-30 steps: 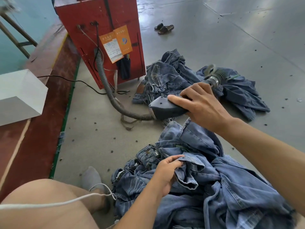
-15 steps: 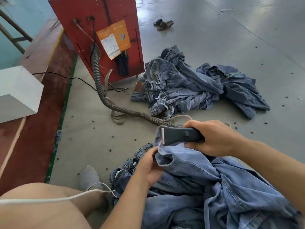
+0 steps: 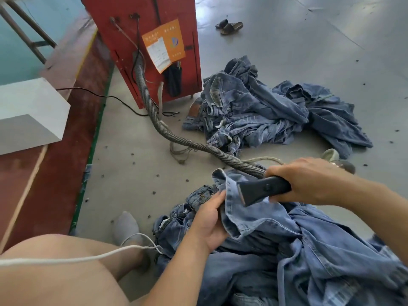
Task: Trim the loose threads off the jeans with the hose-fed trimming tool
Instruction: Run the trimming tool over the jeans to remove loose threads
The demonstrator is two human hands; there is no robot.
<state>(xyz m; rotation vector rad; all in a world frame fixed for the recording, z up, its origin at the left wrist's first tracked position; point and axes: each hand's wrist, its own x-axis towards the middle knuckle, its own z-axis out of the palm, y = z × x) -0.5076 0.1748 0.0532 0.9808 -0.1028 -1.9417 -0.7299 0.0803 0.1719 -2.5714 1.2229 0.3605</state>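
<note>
my right hand (image 3: 309, 180) grips the dark trimming tool (image 3: 263, 189) on faded blue jeans (image 3: 254, 219) my left hand (image 3: 209, 224) clutches.

Bare grey floor (image 3: 132, 177) lies open to the left of the near jeans (image 3: 309, 250), between them and the red raised strip (image 3: 55, 151) along the left side. The ribbed hose (image 3: 176, 138) cuts diagonally across that gap, running from the red machine (image 3: 143, 51) at the far left down to the tool. A second heap of jeans (image 3: 265, 111) blocks the far middle, touching the hose's right side. Far right, the floor is open, with only sandals (image 3: 229, 25) well back. Near left, a bare knee (image 3: 66, 272) and white cord (image 3: 66, 259) close off the corner.
</note>
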